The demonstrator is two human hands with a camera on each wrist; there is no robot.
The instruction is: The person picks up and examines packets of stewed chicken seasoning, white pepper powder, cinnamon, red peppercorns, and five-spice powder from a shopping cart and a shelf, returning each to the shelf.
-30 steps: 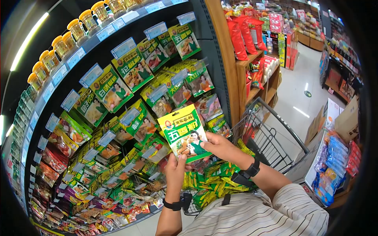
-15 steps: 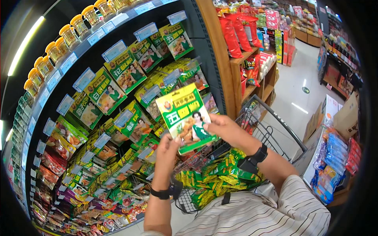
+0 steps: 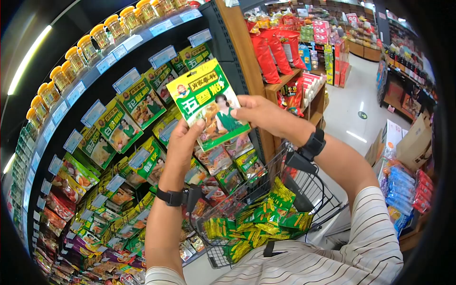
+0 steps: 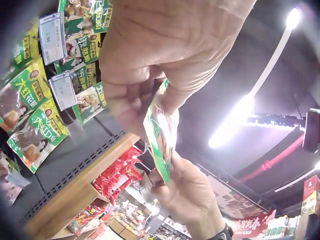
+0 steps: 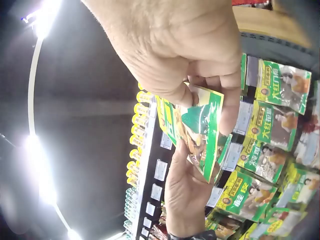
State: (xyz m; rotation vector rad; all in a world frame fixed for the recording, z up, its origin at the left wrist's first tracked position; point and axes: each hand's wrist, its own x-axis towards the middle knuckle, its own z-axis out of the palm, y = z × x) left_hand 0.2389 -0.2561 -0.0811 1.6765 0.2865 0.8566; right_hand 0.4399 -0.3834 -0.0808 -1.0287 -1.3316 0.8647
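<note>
A yellow, green and white seasoning packet (image 3: pixel 206 107) is held up between both hands in the head view. The left hand (image 3: pixel 183 142) pinches its lower left corner, thumb on the front. The right hand (image 3: pixel 266 116) pinches its right edge, thumb on the printed figure. In the left wrist view the packet (image 4: pixel 161 130) shows nearly edge-on, the left hand (image 4: pixel 170 55) above and the right hand (image 4: pixel 187 195) below. The right wrist view has the packet (image 5: pixel 200 125) tilted between the right hand (image 5: pixel 185 55) and the left hand (image 5: pixel 187 197).
Hanging packets (image 3: pixel 116 126) fill the shelf at left, below jars with yellow lids (image 3: pixel 76 57). A shopping cart (image 3: pixel 327 209) holding a pile of green and yellow packets (image 3: pixel 266 213) stands before the person. Red bags (image 3: pixel 266 57) sit on a wooden shelf; boxes stand at right.
Both hands have raised the packet and moved it slightly left in the head view, closer to the camera. More of the cart and its pile shows below.
</note>
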